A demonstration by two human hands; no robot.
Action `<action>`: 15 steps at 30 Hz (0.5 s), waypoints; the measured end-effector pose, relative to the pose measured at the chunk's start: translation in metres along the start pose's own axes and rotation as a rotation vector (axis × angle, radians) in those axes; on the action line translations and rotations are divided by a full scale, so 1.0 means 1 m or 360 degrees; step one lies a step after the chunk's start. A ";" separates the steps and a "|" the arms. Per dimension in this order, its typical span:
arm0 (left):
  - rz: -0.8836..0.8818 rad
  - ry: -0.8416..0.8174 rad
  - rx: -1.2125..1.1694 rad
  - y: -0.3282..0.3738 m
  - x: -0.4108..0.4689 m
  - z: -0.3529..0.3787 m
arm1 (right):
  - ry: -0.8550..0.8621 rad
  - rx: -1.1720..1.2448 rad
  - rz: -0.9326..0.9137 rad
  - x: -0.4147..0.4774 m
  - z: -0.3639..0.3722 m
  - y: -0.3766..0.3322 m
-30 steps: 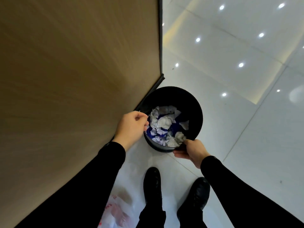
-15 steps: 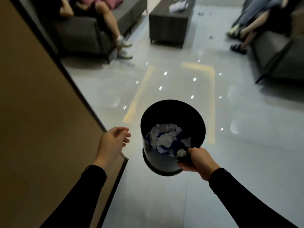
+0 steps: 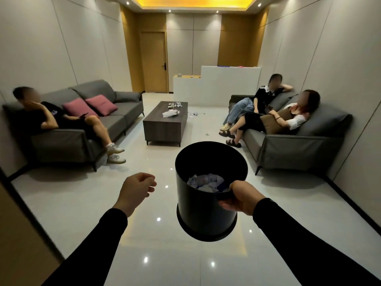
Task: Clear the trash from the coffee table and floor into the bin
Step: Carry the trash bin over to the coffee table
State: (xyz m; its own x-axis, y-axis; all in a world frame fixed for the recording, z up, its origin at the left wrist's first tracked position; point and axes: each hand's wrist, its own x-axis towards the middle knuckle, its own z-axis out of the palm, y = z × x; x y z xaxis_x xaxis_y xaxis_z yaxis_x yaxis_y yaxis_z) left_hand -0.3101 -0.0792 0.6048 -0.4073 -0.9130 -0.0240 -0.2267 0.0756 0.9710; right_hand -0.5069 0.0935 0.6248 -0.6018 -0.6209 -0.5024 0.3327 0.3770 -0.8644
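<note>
Head: bin (image 3: 204,207) in R hand (image 3: 242,200)

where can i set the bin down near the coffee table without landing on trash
Bare floor lies between the bin and the near end of the coffee table. It is crowded to the table's right, with scraps on the floor. The tabletop's far half holds trash.

Long black sleeves (image 3: 309,230) — snug, plain (no markings) — to both wrists
</note>
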 end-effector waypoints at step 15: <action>-0.0086 -0.0118 0.0112 -0.019 0.216 0.037 | 0.0158 0.0214 0.0044 0.182 0.024 -0.085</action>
State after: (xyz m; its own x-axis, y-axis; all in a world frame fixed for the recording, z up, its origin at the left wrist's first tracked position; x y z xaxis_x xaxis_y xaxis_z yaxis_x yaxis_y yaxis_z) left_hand -0.4267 -0.2632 0.5723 -0.4566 -0.8845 -0.0957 -0.3103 0.0575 0.9489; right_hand -0.6275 -0.0678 0.6065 -0.6573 -0.5382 -0.5275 0.4404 0.2936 -0.8484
